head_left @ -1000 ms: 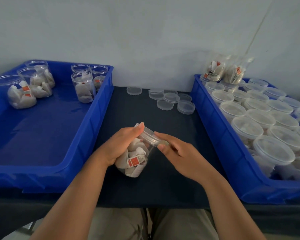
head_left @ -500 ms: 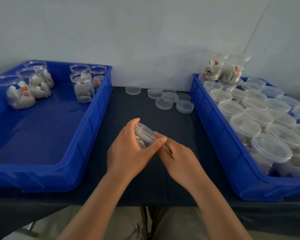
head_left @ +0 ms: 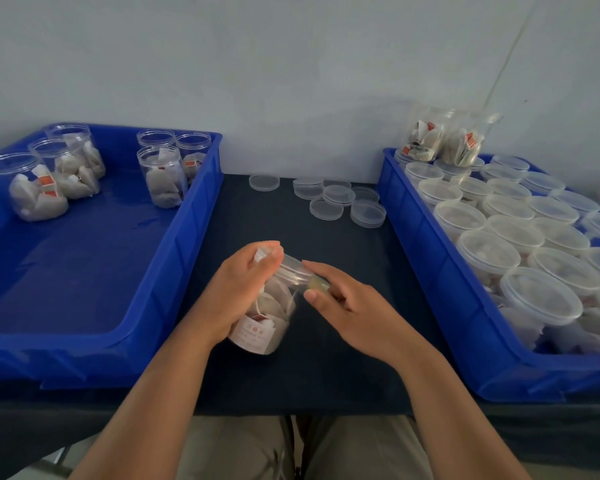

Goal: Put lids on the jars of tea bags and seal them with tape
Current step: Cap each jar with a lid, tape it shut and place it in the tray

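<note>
The left hand (head_left: pixel 238 292) gripped a clear jar of tea bags (head_left: pixel 264 323), tilted over the dark table (head_left: pixel 291 375), its lid (head_left: pixel 293 268) seated on top. Touching the lid's rim, the right hand (head_left: pixel 347 306) pinched a small yellowish piece of tape (head_left: pixel 317 284) between thumb and forefinger. Beyond the jar lay loose lids (head_left: pixel 338 195); left of it stood a blue bin (head_left: pixel 174 258) of open jars, right of it another blue bin (head_left: pixel 426 258) of lidded ones.

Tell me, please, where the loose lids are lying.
Head view: the loose lids lie at the far edge of the dark table, between the left bin and right bin.
</note>
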